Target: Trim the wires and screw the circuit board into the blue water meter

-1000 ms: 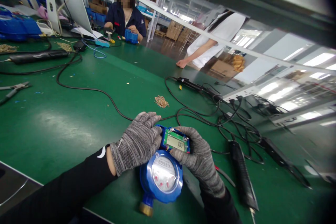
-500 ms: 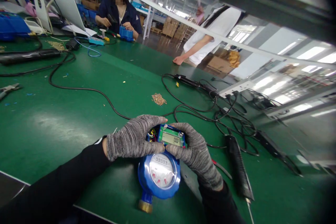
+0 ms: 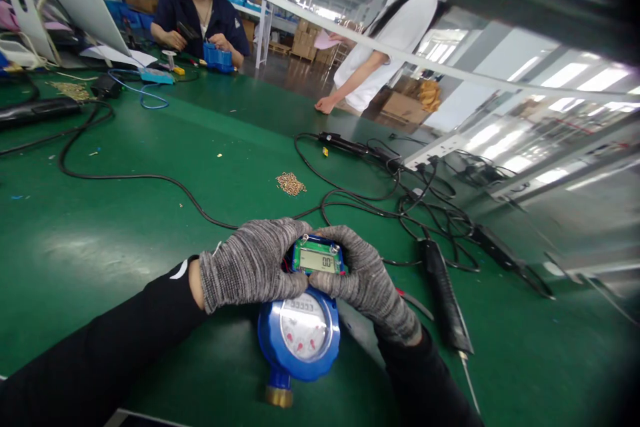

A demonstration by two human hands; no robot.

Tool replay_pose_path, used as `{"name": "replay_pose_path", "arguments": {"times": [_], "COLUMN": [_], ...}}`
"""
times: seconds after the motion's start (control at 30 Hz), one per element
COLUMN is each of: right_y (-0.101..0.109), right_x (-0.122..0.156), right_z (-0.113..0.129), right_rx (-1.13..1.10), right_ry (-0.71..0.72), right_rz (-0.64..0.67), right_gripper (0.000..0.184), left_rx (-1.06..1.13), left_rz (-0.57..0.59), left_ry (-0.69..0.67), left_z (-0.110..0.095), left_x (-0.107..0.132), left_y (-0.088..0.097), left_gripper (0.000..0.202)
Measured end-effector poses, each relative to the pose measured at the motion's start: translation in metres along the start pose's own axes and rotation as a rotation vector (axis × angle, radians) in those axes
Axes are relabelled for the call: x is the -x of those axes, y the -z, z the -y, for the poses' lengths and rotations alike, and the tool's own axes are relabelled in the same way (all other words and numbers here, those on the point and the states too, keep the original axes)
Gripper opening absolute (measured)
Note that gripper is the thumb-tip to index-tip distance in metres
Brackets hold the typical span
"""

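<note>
A blue water meter (image 3: 300, 333) with a round dial and a brass threaded end lies on the green table in front of me. At its far side is a display board (image 3: 318, 259), a green circuit board with a lit LCD. My left hand (image 3: 253, 260), in a grey knit glove, wraps the left side of the display housing and hides the wires there. My right hand (image 3: 360, 280), gloved alike, grips the right side. Both thumbs press along the near edge of the display, just above the dial.
A pile of small screws (image 3: 291, 183) lies beyond the hands. To the right are a black electric screwdriver (image 3: 445, 297), a red-handled tool (image 3: 416, 303) and tangled black cables. Across the table a co-worker (image 3: 200, 20) holds a blue part; another person (image 3: 375, 53) stands farther right.
The left hand has closed in over the left side of the housing, covering wires seen earlier. The display sits slightly more level. The whole view has shifted a little.
</note>
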State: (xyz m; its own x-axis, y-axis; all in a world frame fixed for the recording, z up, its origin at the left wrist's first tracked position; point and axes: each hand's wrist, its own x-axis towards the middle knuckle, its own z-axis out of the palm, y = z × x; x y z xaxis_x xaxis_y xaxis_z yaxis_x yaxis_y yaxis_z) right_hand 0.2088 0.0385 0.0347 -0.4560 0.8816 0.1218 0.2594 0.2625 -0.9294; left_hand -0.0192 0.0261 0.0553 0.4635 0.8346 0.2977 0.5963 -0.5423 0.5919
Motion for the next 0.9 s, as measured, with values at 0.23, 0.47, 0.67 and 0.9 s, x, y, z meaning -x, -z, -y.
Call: {"name": "replay_pose_path", "arguments": {"times": [0.23, 0.47, 0.67, 0.9], "right_y": [0.003, 0.002, -0.001, 0.0], "right_x": [0.001, 0.002, 0.003, 0.003], "right_z": [0.004, 0.005, 0.006, 0.006], "right_rx": [-0.088, -0.072, -0.082, -0.01], "right_ry": [0.012, -0.005, -0.051, -0.013], "right_rz": [0.06, 0.077, 0.036, 0.055], "right_gripper": [0.059, 0.05, 0.053, 0.053], "left_rx": [-0.109, 0.218, 0.408, 0.26], "left_rz": [0.119, 0.131, 0.063, -0.217], "left_ry": [-0.106, 0.038, 0.128, -0.005], "left_z": [0.002, 0.014, 0.023, 0.015], "left_x": [-0.008, 0.001, 0.024, 0.044], "left_y": [0.011, 0.008, 0.003, -0.008], "left_gripper": [0.059, 0.06, 0.079, 0.054]}}
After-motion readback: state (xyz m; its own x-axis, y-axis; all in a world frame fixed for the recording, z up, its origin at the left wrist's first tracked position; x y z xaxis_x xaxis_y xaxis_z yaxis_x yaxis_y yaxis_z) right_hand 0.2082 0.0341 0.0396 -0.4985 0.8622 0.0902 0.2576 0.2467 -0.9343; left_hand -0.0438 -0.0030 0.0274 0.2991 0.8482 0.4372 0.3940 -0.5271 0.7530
